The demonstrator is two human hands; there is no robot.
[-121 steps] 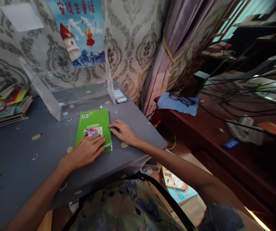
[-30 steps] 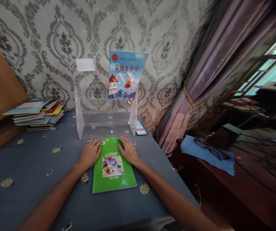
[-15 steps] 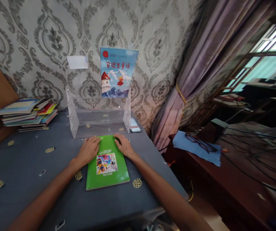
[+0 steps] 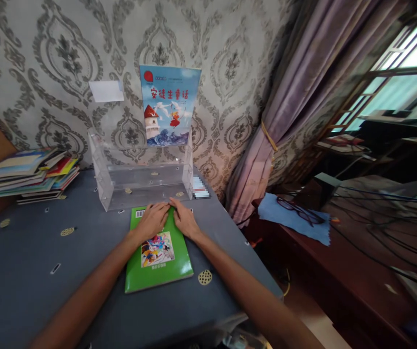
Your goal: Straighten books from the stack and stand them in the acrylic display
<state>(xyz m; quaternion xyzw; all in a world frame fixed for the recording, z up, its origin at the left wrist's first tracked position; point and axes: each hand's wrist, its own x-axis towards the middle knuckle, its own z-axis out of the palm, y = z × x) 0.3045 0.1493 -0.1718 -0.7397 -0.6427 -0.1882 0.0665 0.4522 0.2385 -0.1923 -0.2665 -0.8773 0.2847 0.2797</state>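
A green paperback book (image 4: 157, 264) lies flat on the blue-grey tablecloth (image 4: 66, 271), just in front of a clear acrylic book stand (image 4: 143, 182). My left hand (image 4: 153, 219) rests palm down on the book's far end, fingers stretched toward its top edge. My right hand (image 4: 184, 219) lies flat beside it at the book's far right corner, fingertips meeting those of the left. A blue picture book (image 4: 168, 104) with a lighthouse on its cover stands upright at the back of the stand, against the wall.
A stack of colourful books (image 4: 30, 174) sits at the table's far left. The table ends at the right, near a purple curtain (image 4: 266, 145). Beyond it, a dark wooden desk holds a blue cloth (image 4: 296, 220) with glasses and many cables (image 4: 383, 218).
My left hand has slid from the book's left edge onto its cover, meeting the right hand at the far end. The book has stayed flat in front of the stand.
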